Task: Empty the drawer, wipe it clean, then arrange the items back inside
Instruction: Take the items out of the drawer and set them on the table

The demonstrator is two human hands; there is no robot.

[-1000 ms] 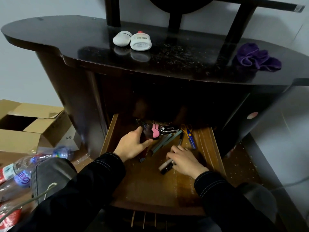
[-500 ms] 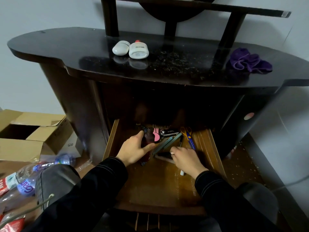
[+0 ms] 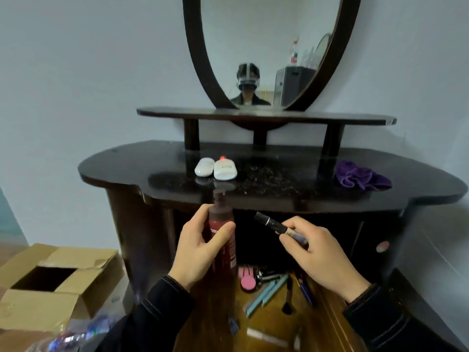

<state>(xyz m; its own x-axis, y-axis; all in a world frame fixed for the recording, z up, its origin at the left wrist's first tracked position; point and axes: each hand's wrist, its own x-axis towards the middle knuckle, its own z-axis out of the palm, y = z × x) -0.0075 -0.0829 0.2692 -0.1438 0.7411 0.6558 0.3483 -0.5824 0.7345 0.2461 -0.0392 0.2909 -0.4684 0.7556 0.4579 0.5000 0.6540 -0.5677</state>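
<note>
2 items are held above the open wooden drawer (image 3: 215, 309): the left hand (image 3: 200, 247) wraps fingers and thumb round the body of an upright dark red plastic pump bottle (image 3: 221, 219), and the right hand (image 3: 321, 260) pinches a slim black cylindrical tube (image 3: 269, 221) near its lower end. The bottle looks rigid, smooth and fairly heavy, so grip its body, not the pump; the tube looks light and stiff.

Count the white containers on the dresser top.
2: a rounded white case and, just right of it, a white red-capped bottle, both on the dresser top. None seems hidden.
</note>
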